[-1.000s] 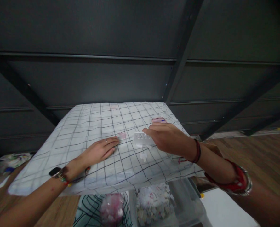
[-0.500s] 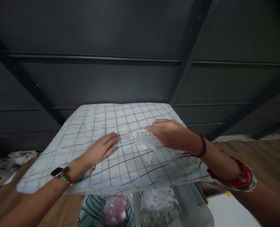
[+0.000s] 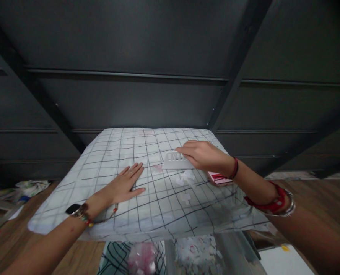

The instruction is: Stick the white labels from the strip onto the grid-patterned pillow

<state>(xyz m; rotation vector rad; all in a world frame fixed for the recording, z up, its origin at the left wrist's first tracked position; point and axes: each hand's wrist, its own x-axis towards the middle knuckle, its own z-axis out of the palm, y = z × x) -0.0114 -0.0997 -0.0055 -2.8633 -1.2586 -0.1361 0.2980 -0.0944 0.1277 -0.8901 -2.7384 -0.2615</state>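
Note:
My right hand (image 3: 200,153) is closed on a white plastic scraper (image 3: 175,162), a flat blade with a row of slots near its top. Its lower edge is at the checked cloth (image 3: 155,202), and I cannot tell whether it touches. Small white paper pieces (image 3: 186,178) lie in front of the scraper, with another cut piece (image 3: 185,198) nearer me. A faint pink patch (image 3: 158,168) shows at the scraper's left end. My left hand (image 3: 126,185) lies flat on the cloth with fingers spread, holding nothing.
A pink and red box-like item (image 3: 220,178) sits under my right wrist. Below the table's front edge are a grey plastic bin (image 3: 235,252) with many white scraps (image 3: 197,252) and a bag of pink pieces (image 3: 142,258). A dark panelled wall (image 3: 141,101) stands behind.
The scraper and my right hand have moved slightly up and left across the cloth. My left thumb has spread outward. The pink and red item now shows under my right wrist.

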